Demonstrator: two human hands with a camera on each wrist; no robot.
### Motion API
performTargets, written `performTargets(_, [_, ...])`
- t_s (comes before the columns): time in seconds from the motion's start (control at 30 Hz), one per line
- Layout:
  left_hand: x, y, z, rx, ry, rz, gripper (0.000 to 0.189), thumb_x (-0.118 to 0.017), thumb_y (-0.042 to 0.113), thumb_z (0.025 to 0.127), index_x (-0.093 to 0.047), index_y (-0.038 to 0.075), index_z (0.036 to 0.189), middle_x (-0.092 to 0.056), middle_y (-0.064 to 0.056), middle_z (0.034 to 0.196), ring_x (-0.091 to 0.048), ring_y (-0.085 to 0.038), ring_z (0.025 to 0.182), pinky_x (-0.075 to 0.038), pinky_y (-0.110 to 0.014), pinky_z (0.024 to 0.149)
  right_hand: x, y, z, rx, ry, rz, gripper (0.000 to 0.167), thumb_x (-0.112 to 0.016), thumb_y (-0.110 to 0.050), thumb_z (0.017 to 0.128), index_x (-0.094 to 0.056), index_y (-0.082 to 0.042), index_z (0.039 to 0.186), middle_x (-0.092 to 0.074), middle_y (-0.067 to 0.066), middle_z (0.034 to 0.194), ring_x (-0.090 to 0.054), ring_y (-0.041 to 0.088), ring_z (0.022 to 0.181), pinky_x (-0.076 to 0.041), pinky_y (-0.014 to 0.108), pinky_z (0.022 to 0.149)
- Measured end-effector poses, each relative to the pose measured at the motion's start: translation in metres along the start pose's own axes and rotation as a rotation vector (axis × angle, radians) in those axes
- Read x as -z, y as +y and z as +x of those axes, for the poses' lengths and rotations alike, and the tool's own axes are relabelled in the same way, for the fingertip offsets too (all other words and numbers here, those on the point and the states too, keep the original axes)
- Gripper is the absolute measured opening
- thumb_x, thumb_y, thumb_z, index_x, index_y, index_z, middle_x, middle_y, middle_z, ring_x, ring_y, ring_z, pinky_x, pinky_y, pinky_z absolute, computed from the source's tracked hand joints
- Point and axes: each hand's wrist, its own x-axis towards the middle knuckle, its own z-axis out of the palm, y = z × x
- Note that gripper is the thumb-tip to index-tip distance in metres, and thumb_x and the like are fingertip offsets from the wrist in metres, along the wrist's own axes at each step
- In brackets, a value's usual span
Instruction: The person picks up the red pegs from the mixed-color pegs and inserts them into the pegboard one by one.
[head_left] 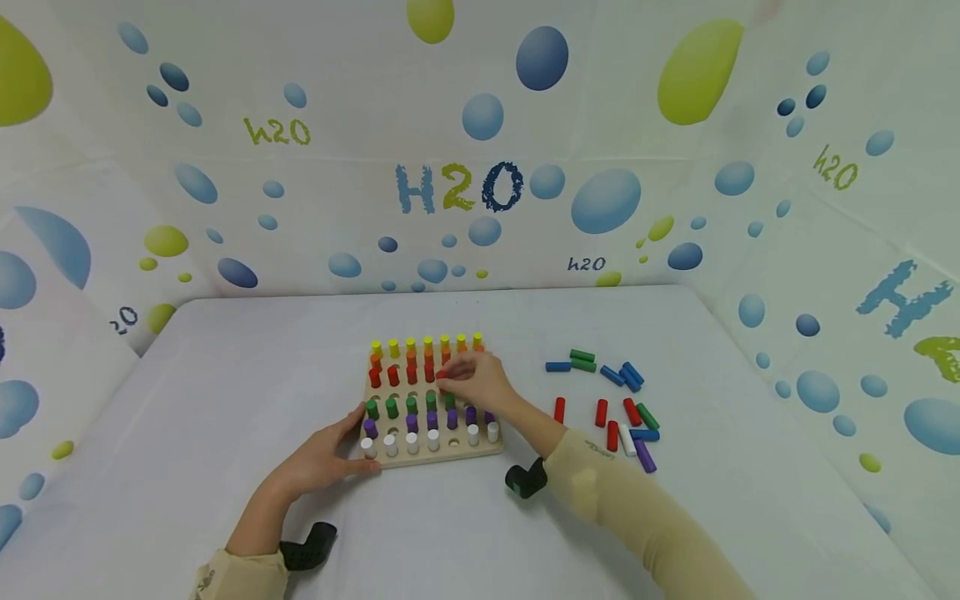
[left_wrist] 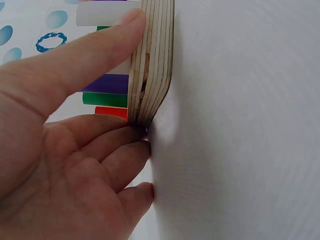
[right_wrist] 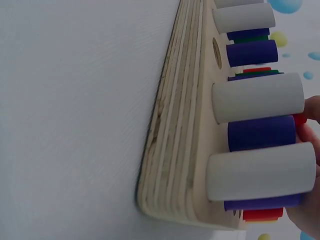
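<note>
A wooden pegboard [head_left: 442, 457] lies in the middle of the table with coloured pegs standing in rows: yellow farthest, then orange, red, green, purple, and white nearest. Between the red and green rows, several holes are bare. My left hand [head_left: 318, 462] holds the board's near left corner, thumb along the front edge [left_wrist: 159, 55] and fingers at the left side. Over the red row, my right hand [head_left: 480, 385] pinches a red peg [head_left: 442, 375] between thumb and fingertips. That hand hides part of the rows behind it; whether the peg sits in a hole I cannot tell.
Right of the board lie loose pegs: blue [head_left: 557, 367] and green [head_left: 582, 355] ones farther back, red [head_left: 602, 412], white [head_left: 627, 440] and purple [head_left: 645, 456] ones nearer. A white cloth [head_left: 225, 375] covers the table. Black wrist devices [head_left: 309, 546] sit by both sleeves.
</note>
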Motion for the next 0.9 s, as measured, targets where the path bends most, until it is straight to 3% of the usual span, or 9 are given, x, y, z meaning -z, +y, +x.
performTargets(0.43, [0.002,-0.001,0.001,0.011,-0.011,-0.020,0.102,-0.075,0.040,0.073,-0.014,0.000,0.145,-0.020,-0.025,0.146,-0.013,-0.042,0.134,-0.016,-0.060,0.103,-0.017,-0.008,0.009,0.018,-0.024,-0.011,0.015,-0.073,-0.010,0.078,-0.067,-0.002,0.089,-0.068,0.005,0.085,-0.064,0.012,0.077,-0.052,0.020,0.067])
performTargets(0.9, [0.004,0.000,0.000,-0.004,-0.021,-0.021,0.101,-0.075,0.038,0.073,-0.015,-0.001,0.145,-0.020,-0.026,0.146,-0.014,-0.043,0.134,-0.017,-0.060,0.103,-0.035,-0.023,0.016,0.047,-0.058,-0.113,0.012,-0.073,-0.012,0.078,-0.067,-0.006,0.086,-0.068,0.002,0.084,-0.063,0.009,0.075,-0.050,0.017,0.066])
